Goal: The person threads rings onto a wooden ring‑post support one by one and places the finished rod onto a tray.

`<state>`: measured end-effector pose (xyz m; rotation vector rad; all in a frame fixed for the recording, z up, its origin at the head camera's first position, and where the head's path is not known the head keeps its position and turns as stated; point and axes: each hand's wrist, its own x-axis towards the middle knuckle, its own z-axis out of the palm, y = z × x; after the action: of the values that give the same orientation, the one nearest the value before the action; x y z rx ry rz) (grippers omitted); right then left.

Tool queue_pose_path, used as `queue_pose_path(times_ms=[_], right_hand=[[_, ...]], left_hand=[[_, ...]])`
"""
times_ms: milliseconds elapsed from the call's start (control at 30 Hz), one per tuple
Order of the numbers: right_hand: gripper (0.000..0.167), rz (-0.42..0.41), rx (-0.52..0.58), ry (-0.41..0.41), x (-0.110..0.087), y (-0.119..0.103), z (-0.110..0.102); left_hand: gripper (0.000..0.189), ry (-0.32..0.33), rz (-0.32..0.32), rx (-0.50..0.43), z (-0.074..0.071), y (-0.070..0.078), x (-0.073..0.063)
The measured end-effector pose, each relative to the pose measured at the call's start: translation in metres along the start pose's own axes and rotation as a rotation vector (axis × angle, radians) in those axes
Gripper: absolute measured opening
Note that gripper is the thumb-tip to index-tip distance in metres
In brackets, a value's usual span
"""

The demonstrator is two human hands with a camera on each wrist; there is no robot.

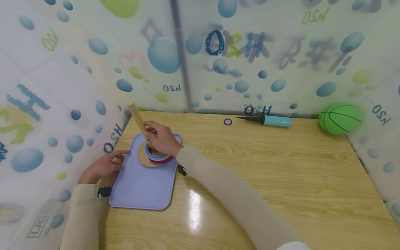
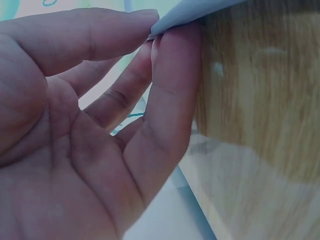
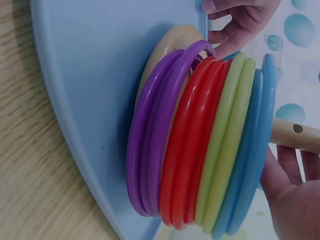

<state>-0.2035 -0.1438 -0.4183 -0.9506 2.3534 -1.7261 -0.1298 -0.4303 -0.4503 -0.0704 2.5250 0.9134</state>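
Observation:
A light blue-purple tray (image 1: 140,189) lies on the table's left side. Near its far end stands a wooden post (image 1: 137,116) on a round wooden base (image 1: 144,158), tilted in the head view. Stacked plastic rings circle the post: purple rings (image 3: 145,135) by the base, then red rings (image 3: 192,145), yellow-green rings (image 3: 225,145) and blue rings (image 3: 252,150) outermost. My right hand (image 1: 162,139) grips the post just above the rings; its thumb is hidden in the right wrist view. The left hand (image 1: 104,166) pinches the tray's left edge between thumb and fingers.
Along the back of the wooden table (image 1: 265,180) lie a small round disc (image 1: 227,122) and a blue hand pump (image 1: 276,121) with a black nozzle. A green ball (image 1: 340,118) sits in the far right corner. Patterned curtains (image 1: 200,76) enclose the table's back and sides.

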Motion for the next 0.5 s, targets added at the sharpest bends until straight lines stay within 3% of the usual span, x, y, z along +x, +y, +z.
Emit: queue_pose_path(times_ms=[500], right_hand=[[0.041, 0.044, -0.006, -0.061, 0.004, -0.001, 0.014]], left_hand=[[0.063, 0.002, -0.012, 0.002, -0.001, 0.001, -0.002]])
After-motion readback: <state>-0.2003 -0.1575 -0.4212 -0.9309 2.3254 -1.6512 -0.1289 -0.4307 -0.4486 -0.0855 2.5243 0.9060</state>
